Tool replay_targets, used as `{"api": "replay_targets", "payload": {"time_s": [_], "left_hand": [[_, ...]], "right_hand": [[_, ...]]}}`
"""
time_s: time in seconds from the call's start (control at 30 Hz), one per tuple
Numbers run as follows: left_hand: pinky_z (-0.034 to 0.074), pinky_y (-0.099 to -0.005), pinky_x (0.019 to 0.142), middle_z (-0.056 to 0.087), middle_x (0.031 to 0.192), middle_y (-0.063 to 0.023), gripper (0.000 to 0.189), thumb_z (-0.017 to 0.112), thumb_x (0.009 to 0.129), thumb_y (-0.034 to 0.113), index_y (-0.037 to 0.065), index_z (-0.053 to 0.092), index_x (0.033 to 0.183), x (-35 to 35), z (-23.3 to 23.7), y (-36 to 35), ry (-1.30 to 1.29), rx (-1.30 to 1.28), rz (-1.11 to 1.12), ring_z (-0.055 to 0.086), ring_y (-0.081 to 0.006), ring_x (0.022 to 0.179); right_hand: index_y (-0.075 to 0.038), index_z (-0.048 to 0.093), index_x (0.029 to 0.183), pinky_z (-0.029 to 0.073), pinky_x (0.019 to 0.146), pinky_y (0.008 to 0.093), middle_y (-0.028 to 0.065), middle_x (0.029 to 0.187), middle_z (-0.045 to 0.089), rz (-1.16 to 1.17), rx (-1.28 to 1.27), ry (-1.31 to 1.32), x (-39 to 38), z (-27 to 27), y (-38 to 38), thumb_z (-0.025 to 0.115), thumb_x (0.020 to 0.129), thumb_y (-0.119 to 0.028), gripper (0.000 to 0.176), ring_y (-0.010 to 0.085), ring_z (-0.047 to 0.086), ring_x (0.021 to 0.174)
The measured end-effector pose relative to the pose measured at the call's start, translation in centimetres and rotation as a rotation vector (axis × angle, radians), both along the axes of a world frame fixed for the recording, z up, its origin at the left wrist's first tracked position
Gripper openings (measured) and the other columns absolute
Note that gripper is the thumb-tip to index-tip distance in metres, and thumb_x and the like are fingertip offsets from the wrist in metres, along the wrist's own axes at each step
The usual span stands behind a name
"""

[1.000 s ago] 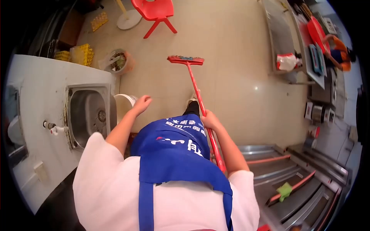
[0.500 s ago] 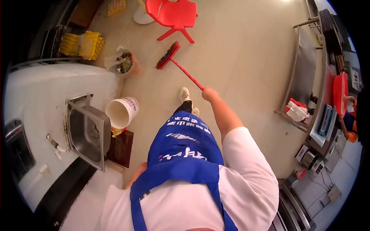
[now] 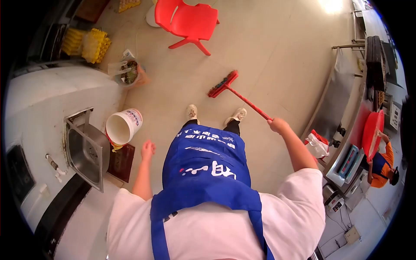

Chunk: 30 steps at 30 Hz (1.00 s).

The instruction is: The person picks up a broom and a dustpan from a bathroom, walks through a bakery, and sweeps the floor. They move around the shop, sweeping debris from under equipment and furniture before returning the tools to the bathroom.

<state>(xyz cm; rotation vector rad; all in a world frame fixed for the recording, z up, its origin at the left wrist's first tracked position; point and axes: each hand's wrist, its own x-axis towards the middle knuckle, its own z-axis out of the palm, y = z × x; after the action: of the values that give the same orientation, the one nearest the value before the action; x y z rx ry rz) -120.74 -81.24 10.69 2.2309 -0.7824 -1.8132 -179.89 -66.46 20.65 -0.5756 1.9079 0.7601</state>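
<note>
My right hand (image 3: 278,125) grips the end of a red broom's handle, out to the right of my body. The broom (image 3: 248,102) slants away from me, its wide red head with dark bristles on the floor ahead of my right foot. At my left side, my left hand (image 3: 148,150) hangs with nothing in it, fingers loosely apart. Closest to that hand is a white bucket (image 3: 125,126), tipped toward the sink side with its mouth showing. I wear a blue apron (image 3: 206,160) with white lettering.
A red plastic chair (image 3: 188,19) stands ahead. To the left are a metal sink (image 3: 86,149), a bagged bin (image 3: 128,73) and yellow egg trays (image 3: 93,45). Metal tables (image 3: 336,86) line the right, where another person in orange (image 3: 383,162) handles a large red basin (image 3: 373,135).
The broom and my right hand have moved right and nearer to me. My left hand has come into view. My feet now stand apart, and the view has shifted.
</note>
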Motion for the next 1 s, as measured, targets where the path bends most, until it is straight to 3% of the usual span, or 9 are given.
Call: {"api": "replay_targets", "payload": {"time_s": [0.07, 0.13, 0.2, 0.27, 0.43, 0.57, 0.77, 0.93, 1.0], "left_hand": [[0.038, -0.0218, 0.045, 0.052, 0.069, -0.0017, 0.022, 0.044, 0.084, 0.026, 0.009, 0.050, 0.097, 1.2, 0.2, 6.0, -0.103, 0.170, -0.102, 0.050, -0.0102, 0.059], [0.037, -0.0265, 0.042, 0.049, 0.062, -0.0018, 0.019, 0.044, 0.083, 0.028, 0.011, 0.051, 0.078, -0.9, 3.3, 11.6, -0.252, 0.372, -0.163, 0.049, -0.0118, 0.054], [0.041, -0.0299, 0.047, 0.053, 0.067, -0.0037, 0.019, 0.046, 0.081, 0.027, 0.011, 0.054, 0.080, -0.8, 4.5, 16.8, -0.184, 0.499, -0.387, 0.052, -0.0147, 0.060], [0.042, -0.0301, 0.051, 0.054, 0.073, -0.0044, 0.019, 0.045, 0.082, 0.027, 0.010, 0.052, 0.087, -3.5, 6.9, 18.8, -0.158, 0.548, -0.531, 0.053, -0.0151, 0.065], [0.044, -0.0306, 0.061, 0.056, 0.087, -0.0061, 0.028, 0.044, 0.083, 0.027, 0.009, 0.049, 0.103, -13.2, 10.3, 15.6, -0.209, 0.358, -0.343, 0.055, -0.0159, 0.077], [0.044, -0.0290, 0.063, 0.056, 0.093, -0.0056, 0.037, 0.045, 0.083, 0.029, 0.008, 0.041, 0.113, -14.9, 9.8, 14.2, -0.380, 0.128, -0.067, 0.055, -0.0159, 0.079], [0.041, -0.0255, 0.054, 0.057, 0.082, -0.0073, 0.027, 0.047, 0.080, 0.028, 0.007, 0.055, 0.095, -14.1, 5.3, 19.1, -0.051, 0.169, -0.210, 0.052, -0.0130, 0.069], [0.041, -0.0265, 0.054, 0.056, 0.078, -0.0070, 0.029, 0.047, 0.079, 0.029, 0.005, 0.055, 0.093, -14.7, 4.6, 15.0, -0.063, 0.289, -0.780, 0.051, -0.0134, 0.066], [0.041, -0.0269, 0.054, 0.055, 0.076, -0.0069, 0.029, 0.047, 0.079, 0.029, 0.005, 0.055, 0.092, -15.7, 3.5, 9.8, -0.046, 0.313, -0.930, 0.051, -0.0135, 0.065]], "right_hand": [[-0.009, 0.056, 0.100, 0.043, 0.078, 0.0385, 0.0121, 0.100, 0.057, 0.100, -0.063, -0.038, -1.7, 0.4, 0.4, 0.038, 0.084, -0.034, 0.035, 0.0274, 0.054, 0.094], [-0.008, 0.057, 0.097, 0.045, 0.076, 0.0386, 0.0116, 0.099, 0.058, 0.268, -0.136, -0.073, -2.3, -0.1, 0.1, 0.035, 0.086, -0.033, 0.035, 0.0278, 0.055, 0.091], [-0.008, 0.060, 0.090, 0.049, 0.063, 0.0366, 0.0085, 0.093, 0.061, 0.522, -0.225, -0.170, -2.3, -3.7, -0.7, 0.042, 0.082, -0.025, 0.026, 0.0244, 0.060, 0.082], [-0.008, 0.060, 0.090, 0.049, 0.066, 0.0364, 0.0090, 0.090, 0.061, 0.514, -0.297, -0.212, -2.2, -10.2, -1.2, 0.044, 0.079, -0.021, 0.023, 0.0256, 0.060, 0.082], [-0.011, 0.062, 0.095, 0.049, 0.067, 0.0347, 0.0039, 0.098, 0.060, 0.476, -0.275, -0.066, -9.0, -14.7, -1.5, 0.047, 0.078, -0.020, 0.024, 0.0220, 0.059, 0.088], [-0.014, 0.062, 0.094, 0.049, 0.062, 0.0362, 0.0041, 0.094, 0.062, 0.602, -0.115, 0.066, -22.9, -9.2, -0.8, 0.050, 0.079, -0.019, 0.020, 0.0223, 0.060, 0.085], [-0.016, 0.064, 0.088, 0.050, 0.054, 0.0363, 0.0014, 0.088, 0.063, 0.800, -0.020, 0.422, -39.4, -2.6, -5.8, 0.052, 0.077, -0.021, 0.017, 0.0202, 0.061, 0.080], [-0.012, 0.063, 0.092, 0.050, 0.056, 0.0473, 0.0064, 0.092, 0.062, 0.584, -0.024, 0.636, -40.6, -3.7, -8.1, 0.051, 0.077, -0.017, 0.019, 0.0260, 0.061, 0.079], [-0.010, 0.063, 0.092, 0.050, 0.059, 0.0474, 0.0097, 0.095, 0.060, 0.243, -0.101, 0.662, -39.5, -1.8, -5.6, 0.048, 0.079, -0.014, 0.021, 0.0268, 0.060, 0.084]]}}
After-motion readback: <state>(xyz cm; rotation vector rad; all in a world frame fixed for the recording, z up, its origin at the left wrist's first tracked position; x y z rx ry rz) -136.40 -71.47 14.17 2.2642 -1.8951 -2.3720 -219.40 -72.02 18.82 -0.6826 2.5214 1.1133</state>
